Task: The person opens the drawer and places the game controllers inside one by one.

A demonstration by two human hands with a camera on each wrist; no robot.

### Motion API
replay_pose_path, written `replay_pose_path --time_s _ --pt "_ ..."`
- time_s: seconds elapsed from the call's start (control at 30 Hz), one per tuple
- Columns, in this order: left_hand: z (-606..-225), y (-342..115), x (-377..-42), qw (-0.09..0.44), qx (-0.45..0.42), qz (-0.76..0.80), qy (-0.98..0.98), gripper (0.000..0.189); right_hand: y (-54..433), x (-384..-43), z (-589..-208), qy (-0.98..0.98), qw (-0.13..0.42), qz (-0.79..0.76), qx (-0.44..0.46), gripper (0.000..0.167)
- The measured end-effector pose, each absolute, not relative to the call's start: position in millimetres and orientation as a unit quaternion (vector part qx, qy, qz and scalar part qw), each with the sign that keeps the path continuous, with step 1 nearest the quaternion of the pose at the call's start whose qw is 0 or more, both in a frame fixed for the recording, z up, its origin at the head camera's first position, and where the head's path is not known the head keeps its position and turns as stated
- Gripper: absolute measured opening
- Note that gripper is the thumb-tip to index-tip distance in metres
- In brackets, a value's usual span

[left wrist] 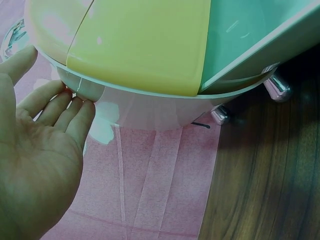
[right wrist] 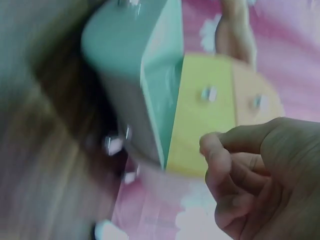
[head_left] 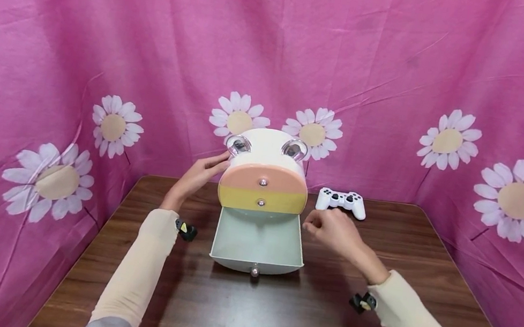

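Observation:
A small frog-faced drawer cabinet [head_left: 266,146] with a white body and silver-rimmed eyes stands in the middle of the table. Its orange top drawer [head_left: 243,176] and yellow middle drawer [head_left: 238,198] are pushed in. The pale green bottom drawer [head_left: 257,244] is pulled out, with nothing lying in it. My left hand [head_left: 198,177] touches the cabinet's left side with extended fingers; the left wrist view shows fingertips [left wrist: 87,107] against its white wall. Just right of the pulled-out drawer, my right hand [head_left: 337,232] hovers with loosely curled fingers and nothing in them.
A white game controller [head_left: 359,208] lies on the table behind my right hand, to the right of the cabinet. Pink cloth [head_left: 377,47] with daisy prints hangs behind and on both sides of the wooden table [head_left: 235,317].

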State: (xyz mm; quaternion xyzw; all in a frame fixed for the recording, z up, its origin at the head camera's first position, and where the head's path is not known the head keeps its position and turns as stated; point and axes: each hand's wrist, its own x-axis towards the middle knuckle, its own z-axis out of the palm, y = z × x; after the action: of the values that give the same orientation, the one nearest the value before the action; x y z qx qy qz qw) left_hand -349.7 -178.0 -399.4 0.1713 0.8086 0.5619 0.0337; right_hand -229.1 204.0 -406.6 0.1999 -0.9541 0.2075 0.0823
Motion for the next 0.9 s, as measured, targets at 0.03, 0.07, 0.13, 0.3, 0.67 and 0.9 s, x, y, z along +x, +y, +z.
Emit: replay_pose_path --time_s 0.03,0.07,0.13,0.3,0.67,0.9 --pt "-399 -178 -349 0.032 0.171 0.562 0.809 0.064 210 -237 -405 -0.955 0.078 0.203 0.203 0.005" --pt "-399 -179 -349 0.033 0.171 0.560 0.810 0.064 216 -246 -403 -0.955 0.078 0.196 0.210 0.005" --pt "-399 -179 -349 0.034 0.174 0.559 0.810 0.063 227 -261 -400 -0.955 0.079 0.181 0.220 0.005" --pt "-399 -178 -350 0.043 0.170 0.564 0.807 0.062 251 -291 -389 -0.960 0.057 0.154 0.228 0.012" --pt "-400 -180 -349 0.042 0.166 0.562 0.809 0.063 282 -338 -388 -0.960 0.018 0.127 0.250 0.024" --pt "-400 -180 -351 0.035 0.167 0.554 0.815 0.067 297 -360 -400 -0.969 -0.010 0.117 0.220 0.034"
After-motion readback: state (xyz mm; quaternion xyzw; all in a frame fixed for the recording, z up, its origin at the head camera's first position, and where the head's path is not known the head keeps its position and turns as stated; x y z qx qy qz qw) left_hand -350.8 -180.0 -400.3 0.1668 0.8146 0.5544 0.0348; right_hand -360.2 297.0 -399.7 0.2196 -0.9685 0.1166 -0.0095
